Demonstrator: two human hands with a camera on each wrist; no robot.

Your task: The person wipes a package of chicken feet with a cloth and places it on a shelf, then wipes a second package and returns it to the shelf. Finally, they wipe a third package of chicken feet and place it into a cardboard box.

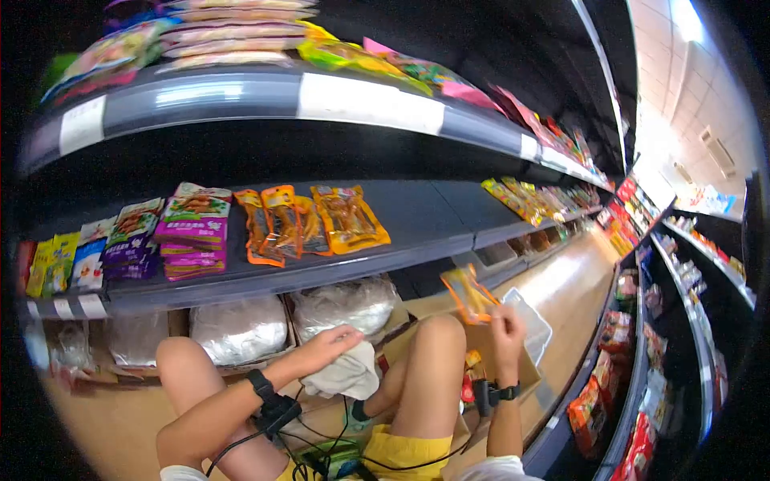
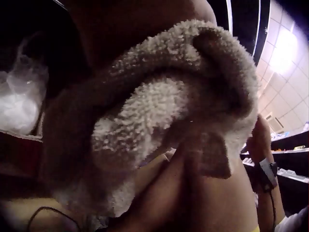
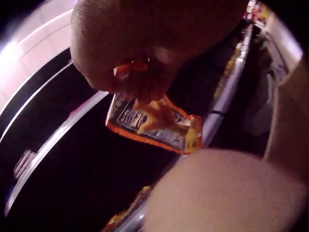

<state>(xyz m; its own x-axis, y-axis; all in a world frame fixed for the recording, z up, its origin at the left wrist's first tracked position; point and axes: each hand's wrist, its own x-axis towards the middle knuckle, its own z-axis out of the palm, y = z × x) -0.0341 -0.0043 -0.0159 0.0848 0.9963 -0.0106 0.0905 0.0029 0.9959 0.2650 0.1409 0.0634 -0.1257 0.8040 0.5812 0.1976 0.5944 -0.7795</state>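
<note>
In the head view my left hand (image 1: 329, 349) holds a pale grey fluffy cloth (image 1: 346, 377) above my knees. That cloth (image 2: 152, 106) fills most of the left wrist view and hides much of the fingers. My right hand (image 1: 507, 330) pinches an orange-edged snack packet (image 1: 464, 293) by one end, over my right knee. The packet (image 3: 154, 126) hangs below the curled fingers in the right wrist view, dark print and a clear window on its face. Similar orange packets (image 1: 349, 220) lie on the shelf (image 1: 433, 212) in front.
Purple snack packets (image 1: 192, 228) are stacked left of the orange ones. Below the shelf stand cartons with clear plastic bags (image 1: 241, 330). An open cardboard box is between my legs, with a white plastic bin (image 1: 529, 325) beside it. Another stocked shelf (image 1: 601, 401) runs along the right. Cables trail from both wrists.
</note>
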